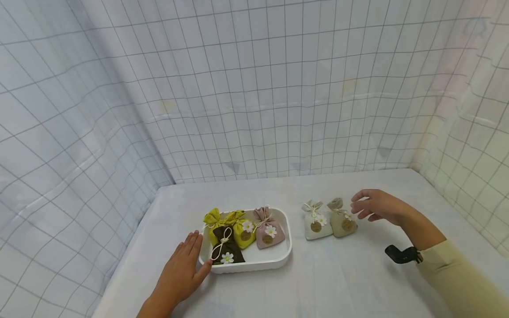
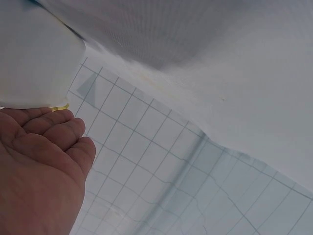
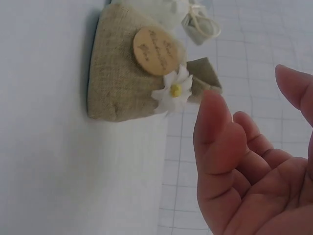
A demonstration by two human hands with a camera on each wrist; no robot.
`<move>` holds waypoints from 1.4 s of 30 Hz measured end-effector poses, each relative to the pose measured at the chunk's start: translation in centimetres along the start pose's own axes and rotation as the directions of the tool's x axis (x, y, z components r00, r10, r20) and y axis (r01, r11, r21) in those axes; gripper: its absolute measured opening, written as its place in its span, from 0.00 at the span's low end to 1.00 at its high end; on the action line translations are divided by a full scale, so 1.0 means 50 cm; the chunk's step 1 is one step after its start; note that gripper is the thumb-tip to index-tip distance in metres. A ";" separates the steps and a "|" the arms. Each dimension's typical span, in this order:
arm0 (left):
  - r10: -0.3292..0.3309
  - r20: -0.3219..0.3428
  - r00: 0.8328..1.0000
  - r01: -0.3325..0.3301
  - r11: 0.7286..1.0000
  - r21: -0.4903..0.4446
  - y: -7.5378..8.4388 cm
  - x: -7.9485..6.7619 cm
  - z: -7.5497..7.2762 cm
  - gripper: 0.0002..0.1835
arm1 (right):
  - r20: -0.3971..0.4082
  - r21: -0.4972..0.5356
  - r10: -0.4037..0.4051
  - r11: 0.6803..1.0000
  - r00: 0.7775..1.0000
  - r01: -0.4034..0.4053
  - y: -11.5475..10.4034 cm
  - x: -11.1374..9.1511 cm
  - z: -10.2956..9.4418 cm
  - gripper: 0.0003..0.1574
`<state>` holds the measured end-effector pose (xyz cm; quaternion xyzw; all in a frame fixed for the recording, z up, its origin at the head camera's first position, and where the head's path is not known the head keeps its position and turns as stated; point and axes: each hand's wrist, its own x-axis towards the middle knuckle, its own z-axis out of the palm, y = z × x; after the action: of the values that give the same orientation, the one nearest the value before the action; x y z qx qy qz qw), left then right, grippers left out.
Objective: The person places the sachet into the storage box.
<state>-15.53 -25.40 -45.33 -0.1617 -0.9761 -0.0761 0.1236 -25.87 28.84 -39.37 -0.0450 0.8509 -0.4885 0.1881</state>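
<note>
My left hand point(image 1: 180, 268) rests against the left side of a white tray point(image 1: 262, 265), fingers straight along its wall. Inside the tray lie two yellow drawstring pouches point(image 1: 243, 234), a dark brown pouch point(image 1: 230, 248) and a pink pouch point(image 1: 265, 238), trimmed with white flowers. To the tray's right, a white pouch point(image 1: 314, 229) and a beige pouch point(image 1: 340, 226) lie side by side on the table. Just right of the beige pouch hovers my right hand point(image 1: 379, 206), its fingers loosely bent and apart from it. In the right wrist view nothing is between thumb and fingers.
A white cloth covers the table point(image 1: 318, 282). Grid-patterned white curtains point(image 1: 254, 88) hang behind it and at both sides. A black wrist-worn device point(image 1: 401, 255) sticks out from my right sleeve point(image 1: 453, 274).
</note>
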 end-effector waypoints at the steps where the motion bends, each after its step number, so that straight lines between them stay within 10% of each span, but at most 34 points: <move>1: 0.000 -0.001 1.000 0.000 1.000 -0.001 0.000 0.000 0.000 0.39 | 0.002 0.000 0.007 1.000 1.000 -0.007 0.005 0.002 -0.003 0.30; 42: -0.014 0.007 1.000 0.014 1.000 0.005 -0.003 0.002 0.005 0.40 | 0.136 -0.056 0.138 0.990 0.981 -0.131 0.069 0.078 0.015 0.34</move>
<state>-15.74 -25.44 -45.54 -0.1551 -0.9778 -0.0740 0.1202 -28.82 29.00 -43.72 -0.0260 0.8479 -0.4502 0.2788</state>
